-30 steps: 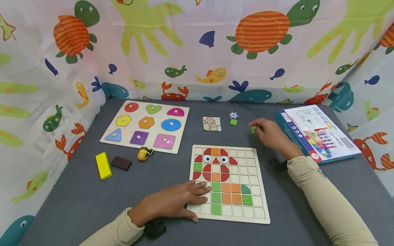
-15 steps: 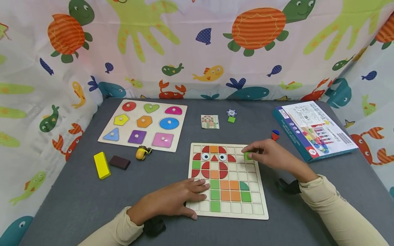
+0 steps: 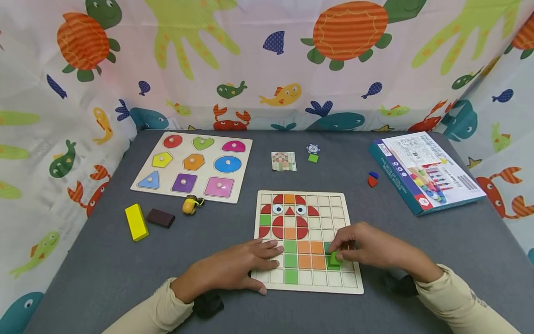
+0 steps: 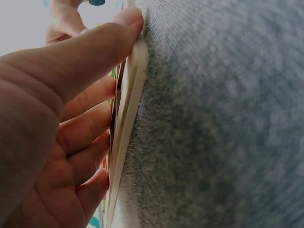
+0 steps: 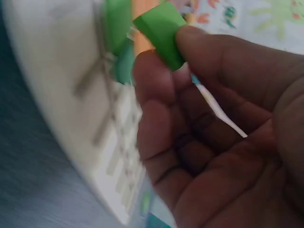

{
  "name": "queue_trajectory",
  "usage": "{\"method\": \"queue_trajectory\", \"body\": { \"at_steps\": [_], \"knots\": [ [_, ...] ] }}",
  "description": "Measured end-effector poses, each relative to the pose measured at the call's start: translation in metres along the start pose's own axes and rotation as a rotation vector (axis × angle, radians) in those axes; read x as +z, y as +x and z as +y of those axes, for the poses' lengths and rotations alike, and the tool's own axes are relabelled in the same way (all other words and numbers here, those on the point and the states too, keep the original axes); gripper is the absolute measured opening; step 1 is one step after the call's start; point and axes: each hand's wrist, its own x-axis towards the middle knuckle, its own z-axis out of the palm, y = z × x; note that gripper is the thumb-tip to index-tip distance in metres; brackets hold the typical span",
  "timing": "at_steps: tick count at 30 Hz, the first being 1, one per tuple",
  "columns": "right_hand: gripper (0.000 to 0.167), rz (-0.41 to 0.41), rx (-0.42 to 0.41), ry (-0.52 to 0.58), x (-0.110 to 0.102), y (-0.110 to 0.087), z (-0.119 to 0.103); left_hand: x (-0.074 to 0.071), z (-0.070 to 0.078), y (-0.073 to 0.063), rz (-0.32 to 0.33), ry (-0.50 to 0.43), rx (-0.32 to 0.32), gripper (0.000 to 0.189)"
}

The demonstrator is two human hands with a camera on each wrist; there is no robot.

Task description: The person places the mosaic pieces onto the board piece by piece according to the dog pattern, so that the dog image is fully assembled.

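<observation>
A pale wooden grid board [image 3: 348, 279] lies in front of me, with red, orange and green tiles set in its cells and two eye tiles near the top. My left hand [image 3: 244, 265] rests on its lower left corner, fingers spread across the cells. In the left wrist view the thumb lies at the edge of the board [image 4: 128, 102]. Between thumb and fingertips, my right hand [image 3: 377, 246] pinches a green square tile [image 5: 161, 31]. That tile overlaps the green tiles right of the orange block in the head view.
Behind lie a knobbed shape puzzle [image 3: 246, 155], a small pattern card [image 3: 283, 161], a round chip [image 3: 313, 148] and another green tile [image 3: 313, 158]. Red and blue pieces [image 3: 372, 181] sit beside a box [image 3: 425, 169]. A yellow block [image 3: 136, 222], brown block [image 3: 160, 218] and small yellow toy [image 3: 190, 205] stand left.
My right hand has carried the green tile from the table near the box, over the board's upper right corner, down to its lower right part. My left hand has stayed on the board.
</observation>
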Motion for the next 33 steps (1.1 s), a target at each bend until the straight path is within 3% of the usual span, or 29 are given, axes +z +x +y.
{"method": "queue_trajectory", "body": {
  "at_steps": [9,15,19,26,33],
  "knots": [
    [0.014,-0.051,-0.123,-0.008,0.025,0.000,0.002,-0.001,-0.001,0.000,-0.003,0.003,-0.012,0.064],
    [0.014,-0.023,-0.062,-0.003,0.029,0.002,0.003,0.000,-0.002,0.000,-0.010,-0.017,-0.016,0.064],
    [0.010,0.062,-0.037,-0.005,0.020,0.010,0.006,0.001,-0.002,0.000,-0.012,-0.020,-0.024,0.064],
    [0.020,0.279,-0.026,-0.103,-0.015,0.037,0.025,0.001,-0.002,-0.001,-0.011,-0.028,-0.020,0.064],
    [0.026,0.425,0.114,-0.104,-0.052,0.072,0.058,0.001,-0.002,-0.001,-0.017,-0.030,-0.021,0.063]
  ]
}}
